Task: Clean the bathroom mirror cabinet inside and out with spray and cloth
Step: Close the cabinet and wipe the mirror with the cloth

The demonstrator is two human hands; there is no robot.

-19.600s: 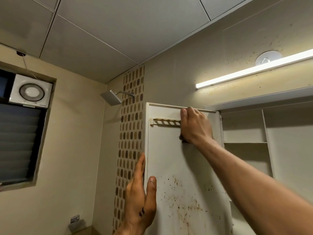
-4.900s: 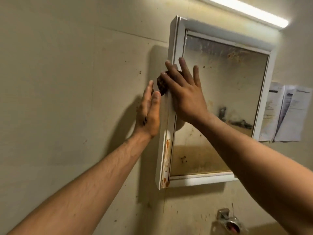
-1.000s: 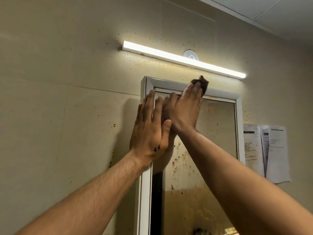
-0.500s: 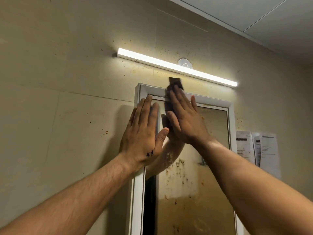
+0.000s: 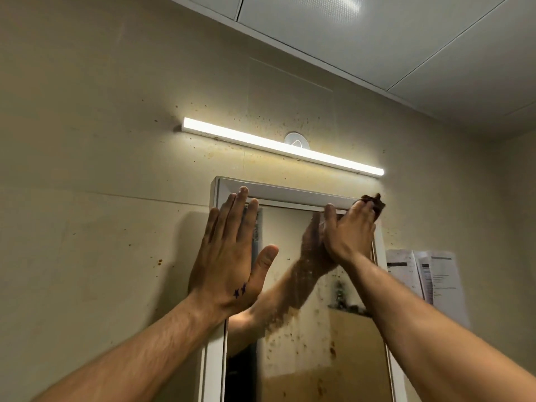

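The white-framed mirror cabinet [image 5: 290, 195] hangs on the beige wall with its door shut. Brown specks and smears cover its mirror [image 5: 307, 352]. My left hand [image 5: 232, 256] lies flat, fingers together, against the frame's upper left corner. My right hand [image 5: 349, 232] presses a dark brown cloth [image 5: 374, 201] onto the frame's upper right corner; most of the cloth is hidden under my fingers. No spray bottle is in view.
A lit tube lamp [image 5: 282, 147] runs along the wall just above the cabinet. Two printed paper sheets [image 5: 426, 281] are stuck to the wall right of the cabinet. The wall around the cabinet is speckled with brown spots. The ceiling [image 5: 377, 39] is close overhead.
My right hand has slid the cloth along the top frame edge from near its middle to the right corner. My left hand stays flat on the upper left corner. The view has tilted up.
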